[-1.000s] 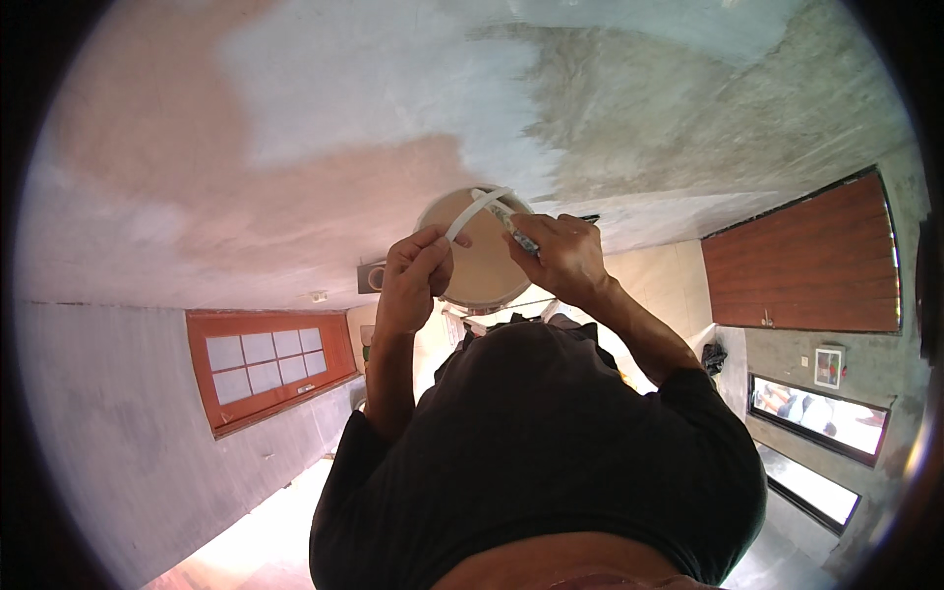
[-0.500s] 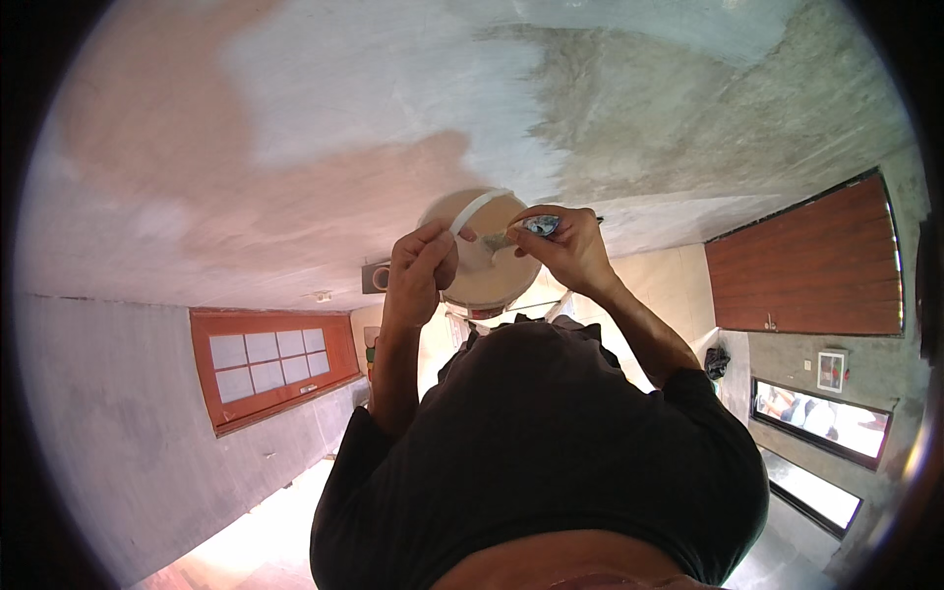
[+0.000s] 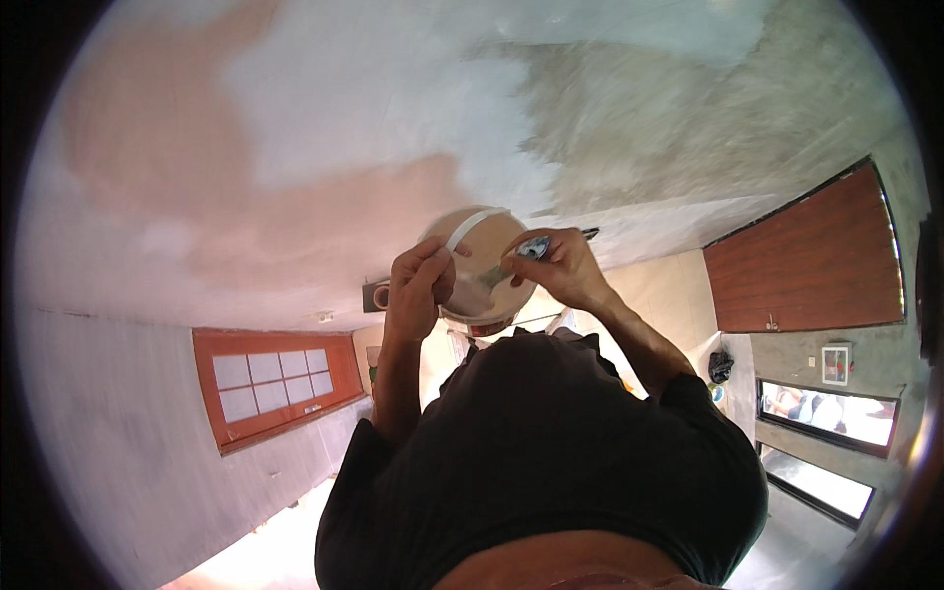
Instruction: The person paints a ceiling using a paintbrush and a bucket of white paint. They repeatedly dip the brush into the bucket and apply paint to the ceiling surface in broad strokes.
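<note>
A round pale bucket hangs in front of my chest, its inside beige. My left hand is closed around the bucket's white strap handle. My right hand is at the opposite side of the bucket, fingers pinched round what looks like a paintbrush. A shiny blue-and-white patch shows between those fingers, and a dark end sticks out behind the hand. The brush's pale head points down into the bucket. How much lies in the bucket cannot be made out.
A large surface carries pinkish and bluish-white areas beside rough grey. A red-framed window is at the left, a brown wooden door at the right. Two bright windows and a black bag are lower right.
The bucket and both hands sit slightly lower in view. My right hand, with the brush, has shifted a little down and left over the bucket.
</note>
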A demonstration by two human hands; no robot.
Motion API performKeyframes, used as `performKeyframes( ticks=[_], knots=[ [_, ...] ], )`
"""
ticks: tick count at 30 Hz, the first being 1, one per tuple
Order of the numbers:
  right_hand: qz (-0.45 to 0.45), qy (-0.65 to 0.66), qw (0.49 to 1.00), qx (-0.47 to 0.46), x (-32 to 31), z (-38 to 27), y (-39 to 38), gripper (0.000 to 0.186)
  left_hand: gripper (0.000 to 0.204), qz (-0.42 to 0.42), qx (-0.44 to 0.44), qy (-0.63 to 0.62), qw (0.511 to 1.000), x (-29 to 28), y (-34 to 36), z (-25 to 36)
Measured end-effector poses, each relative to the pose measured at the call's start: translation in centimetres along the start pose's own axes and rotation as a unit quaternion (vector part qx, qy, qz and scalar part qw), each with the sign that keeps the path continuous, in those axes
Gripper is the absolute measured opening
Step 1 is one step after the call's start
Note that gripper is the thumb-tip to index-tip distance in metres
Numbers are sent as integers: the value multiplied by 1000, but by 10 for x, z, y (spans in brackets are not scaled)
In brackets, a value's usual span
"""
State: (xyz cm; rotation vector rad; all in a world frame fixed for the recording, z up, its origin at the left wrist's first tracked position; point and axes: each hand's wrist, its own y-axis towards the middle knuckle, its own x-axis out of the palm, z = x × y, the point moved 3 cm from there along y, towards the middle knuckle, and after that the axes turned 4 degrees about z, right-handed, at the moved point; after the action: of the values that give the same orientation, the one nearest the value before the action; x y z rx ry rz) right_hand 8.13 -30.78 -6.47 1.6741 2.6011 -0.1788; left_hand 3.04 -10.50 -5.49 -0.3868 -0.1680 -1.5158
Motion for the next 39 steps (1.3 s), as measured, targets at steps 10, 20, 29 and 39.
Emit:
performKeyframes(
  ticks=[10,20,29,39],
  knots=[
    [136,119,978,-106,-73,-38,-17,13,23,62,32,-28,997,-12,-1,5],
    [414,122,854,-292,-205,-40,5,20,19,134,13,4,991,-15,-5,-6],
    [585,94,718,-365,-329,4,11,26,20,135,35,5,990,-16,-9,-1],
    [675,-201,638,-312,-243,-11,35,17,20,148,13,-22,989,-19,-12,-11]
  ],
)
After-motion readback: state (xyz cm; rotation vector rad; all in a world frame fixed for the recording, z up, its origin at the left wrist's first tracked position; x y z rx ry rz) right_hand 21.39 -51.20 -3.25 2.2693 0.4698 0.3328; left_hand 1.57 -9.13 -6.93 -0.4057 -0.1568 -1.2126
